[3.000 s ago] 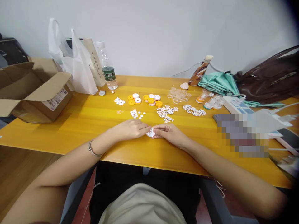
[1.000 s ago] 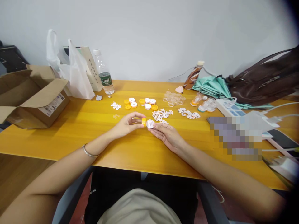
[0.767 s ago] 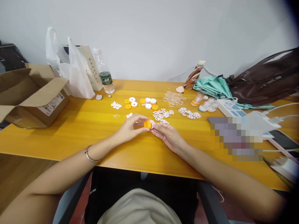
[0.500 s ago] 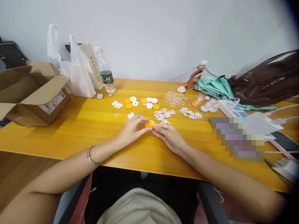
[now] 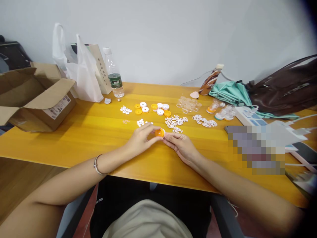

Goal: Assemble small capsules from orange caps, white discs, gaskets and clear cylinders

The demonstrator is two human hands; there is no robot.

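Between my two hands, just above the table, is a small orange round cap (image 5: 159,133) with a white edge on its right side. My left hand (image 5: 141,139) grips it from the left between thumb and fingers. From the right, my right hand (image 5: 181,146) pinches its white edge; the fingertips partly hide it. Beyond my hands lie orange and white round caps (image 5: 160,112) in two groups. Closer are white openwork discs (image 5: 173,122), small white pieces (image 5: 141,122) partly behind my left hand, and tiny pale rings (image 5: 126,121).
Clear plastic rings (image 5: 188,105) and assembled clear-topped pieces (image 5: 226,113) lie farther back. At left stand an open cardboard box (image 5: 49,109), a plastic bag (image 5: 84,79) and a water bottle (image 5: 115,79). A power strip (image 5: 247,115), a blurred-out object (image 5: 255,148) and a brown bag (image 5: 282,89) occupy the right.
The view has shifted slightly, so the table things appear a little farther right. Both hands keep hold of the orange cap, which has turned slightly.
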